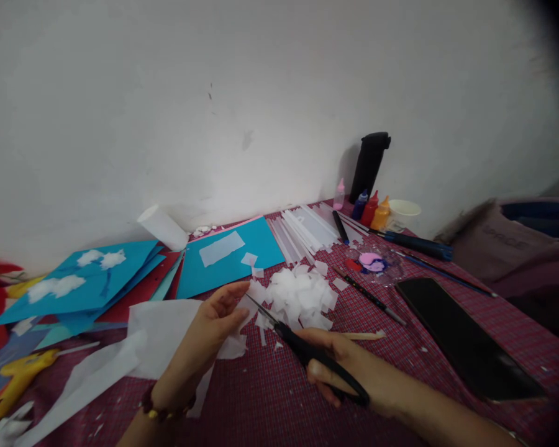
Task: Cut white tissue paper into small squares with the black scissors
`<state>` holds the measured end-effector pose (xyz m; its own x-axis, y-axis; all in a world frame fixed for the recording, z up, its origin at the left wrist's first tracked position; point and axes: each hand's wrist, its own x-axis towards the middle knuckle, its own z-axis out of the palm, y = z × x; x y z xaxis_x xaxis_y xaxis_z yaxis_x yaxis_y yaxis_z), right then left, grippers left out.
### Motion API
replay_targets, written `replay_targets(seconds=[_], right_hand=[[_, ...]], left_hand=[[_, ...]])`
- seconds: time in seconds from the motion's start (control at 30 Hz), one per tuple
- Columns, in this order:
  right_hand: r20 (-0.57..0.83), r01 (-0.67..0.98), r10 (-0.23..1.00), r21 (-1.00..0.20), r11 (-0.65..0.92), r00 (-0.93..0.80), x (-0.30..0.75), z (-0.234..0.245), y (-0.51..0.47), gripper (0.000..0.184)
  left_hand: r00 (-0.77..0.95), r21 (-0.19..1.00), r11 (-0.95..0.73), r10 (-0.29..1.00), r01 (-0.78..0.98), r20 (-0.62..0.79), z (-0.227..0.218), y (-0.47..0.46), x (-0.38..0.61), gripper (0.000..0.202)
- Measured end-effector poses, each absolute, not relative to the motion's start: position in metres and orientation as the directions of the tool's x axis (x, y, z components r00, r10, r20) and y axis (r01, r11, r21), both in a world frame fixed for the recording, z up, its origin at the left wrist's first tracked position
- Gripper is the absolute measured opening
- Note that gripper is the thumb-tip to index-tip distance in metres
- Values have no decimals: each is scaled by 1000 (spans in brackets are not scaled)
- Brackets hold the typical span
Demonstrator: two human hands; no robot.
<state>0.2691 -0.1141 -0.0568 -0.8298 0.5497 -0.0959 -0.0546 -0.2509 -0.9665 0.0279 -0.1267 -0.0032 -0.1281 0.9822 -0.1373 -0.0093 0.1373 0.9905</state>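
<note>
Just this side of the scrap pile [300, 298], on the bench [261, 403]: left hand [205, 335] pinches the edge of white paper [163, 335], and the sheet trails back from the pile under its wrist. Right hand [340, 372] is clamped through the scissors [302, 349] handles, blades aimed at the pinched edge. Hands apart. Risk, as I judge it: left fingertips [235, 292] lie close to the blade tips, so a slip could nick them. The thin sheet may also fold or tear.

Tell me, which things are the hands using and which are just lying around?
In use:
left hand holding white paper
right hand holding scissors
pile of cut bits beside the blades

Lying about:
glue gun
blue cards
flask
paint bottles
cup
brush
black slab
</note>
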Motion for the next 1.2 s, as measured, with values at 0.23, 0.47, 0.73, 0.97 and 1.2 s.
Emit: replay_targets(seconds=[0.23, 0.47, 0.73, 0.97, 1.2], right_hand=[[-140, -36, 617, -964, -264, -774, 267, -51, -115, 57], [-227, -80, 715, -926, -368, -661, 267, -52, -111, 52], [-335, -158, 582, -755, -636, -741, 277, -63, -117, 50], [-207, -24, 493, -907, -421, -845, 277, -51, -123, 51], [-202, 83, 544, -968, -235, -814, 277, -49, -120, 59]], left_hand=[[-136, 975, 206, 967, -85, -216, -6, -126, 27, 61], [-30, 909, 409, 911, -82, -412, -16, -124, 17, 30], [-196, 950, 253, 938, -182, -287, -13, -121, 18, 25], [-106, 942, 250, 955, -224, -279, -23, -121, 16, 21], [9, 942, 324, 946, -86, -324, -26, -123, 21, 20]])
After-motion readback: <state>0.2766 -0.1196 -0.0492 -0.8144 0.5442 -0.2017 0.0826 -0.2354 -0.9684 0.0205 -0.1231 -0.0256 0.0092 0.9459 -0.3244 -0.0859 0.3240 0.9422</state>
